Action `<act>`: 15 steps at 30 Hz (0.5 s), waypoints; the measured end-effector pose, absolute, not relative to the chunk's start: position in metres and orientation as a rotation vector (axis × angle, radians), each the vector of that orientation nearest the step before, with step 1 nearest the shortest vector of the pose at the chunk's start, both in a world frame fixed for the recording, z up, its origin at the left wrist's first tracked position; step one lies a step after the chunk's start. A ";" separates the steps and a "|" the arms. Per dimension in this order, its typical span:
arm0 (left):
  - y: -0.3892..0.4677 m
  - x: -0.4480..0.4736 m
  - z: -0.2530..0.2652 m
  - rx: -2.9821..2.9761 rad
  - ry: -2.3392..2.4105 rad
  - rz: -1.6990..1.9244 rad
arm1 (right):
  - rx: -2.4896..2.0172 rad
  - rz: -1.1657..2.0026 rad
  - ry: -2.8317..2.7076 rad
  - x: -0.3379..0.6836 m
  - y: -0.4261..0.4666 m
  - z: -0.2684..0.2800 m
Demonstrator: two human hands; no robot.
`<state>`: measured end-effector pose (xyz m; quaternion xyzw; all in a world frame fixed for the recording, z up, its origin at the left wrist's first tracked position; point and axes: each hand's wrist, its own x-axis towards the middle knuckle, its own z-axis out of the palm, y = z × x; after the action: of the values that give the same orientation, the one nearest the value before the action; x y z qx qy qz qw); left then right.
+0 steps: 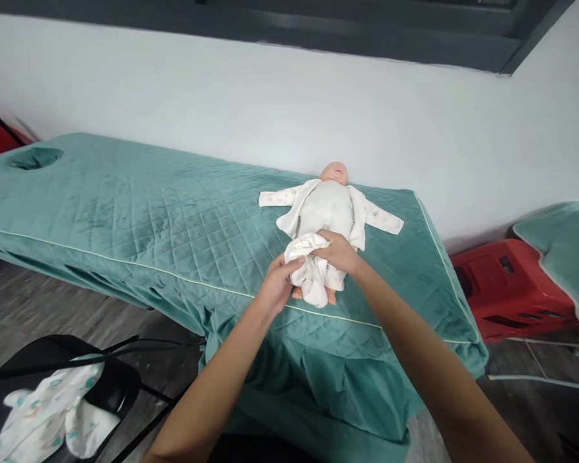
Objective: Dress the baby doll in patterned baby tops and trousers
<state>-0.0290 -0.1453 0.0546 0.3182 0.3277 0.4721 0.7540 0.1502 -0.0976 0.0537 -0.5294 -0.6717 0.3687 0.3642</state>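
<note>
A baby doll (334, 172) lies on its back on the green quilted bed, head toward the wall. Its white jacket (289, 222) is spread open, with both sleeves stretched out sideways. Over the doll's legs, bunched white baby pants (312, 276) are gripped from both sides. My left hand (276, 286) pinches their left edge, thumb on top. My right hand (340, 251) holds the upper right part of the cloth. The doll's feet (331, 296) peek out below the fabric; most of the legs are hidden.
The green bed (174, 212) stands along a white wall and has a face hole (36, 157) at its far left. A black chair (120, 386) at lower left carries a patterned baby garment (53, 411). A red plastic stool (516, 289) stands on the right.
</note>
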 end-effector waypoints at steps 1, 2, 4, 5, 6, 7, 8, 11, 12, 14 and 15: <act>-0.155 -0.028 0.059 0.673 0.765 1.031 | -1.349 0.940 -1.779 0.151 -0.098 0.052; -0.166 -0.026 0.064 0.645 0.813 1.047 | -1.343 0.931 -1.825 0.151 -0.099 0.052; -0.185 -0.021 0.072 0.583 0.880 1.111 | -1.354 0.900 -1.918 0.152 -0.100 0.052; -0.194 -0.018 0.075 0.559 0.894 1.137 | -1.366 0.875 -1.970 0.152 -0.101 0.052; -0.202 -0.015 0.076 0.542 0.897 1.149 | -1.376 0.849 -2.024 0.152 -0.101 0.053; -0.209 -0.012 0.076 0.529 0.895 1.150 | -1.381 0.826 -2.078 0.153 -0.101 0.054; -0.216 -0.011 0.074 0.518 0.894 1.150 | -1.380 0.811 -2.132 0.153 -0.101 0.055; -0.232 -0.010 0.061 0.448 0.927 1.189 | -1.355 0.820 -2.253 0.155 -0.099 0.055; -0.235 -0.011 0.054 0.413 0.949 1.216 | -1.350 0.822 -2.283 0.155 -0.098 0.054; -0.238 -0.015 0.041 0.361 0.985 1.275 | -1.349 0.810 -2.329 0.155 -0.096 0.052; -0.237 -0.018 0.034 0.353 0.996 1.298 | -1.349 0.788 -2.360 0.155 -0.095 0.051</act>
<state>-0.0180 -0.2375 0.0336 0.1566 0.4418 0.5759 0.6698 0.1551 -0.0953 0.0511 -0.4709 -0.8238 0.2751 0.1550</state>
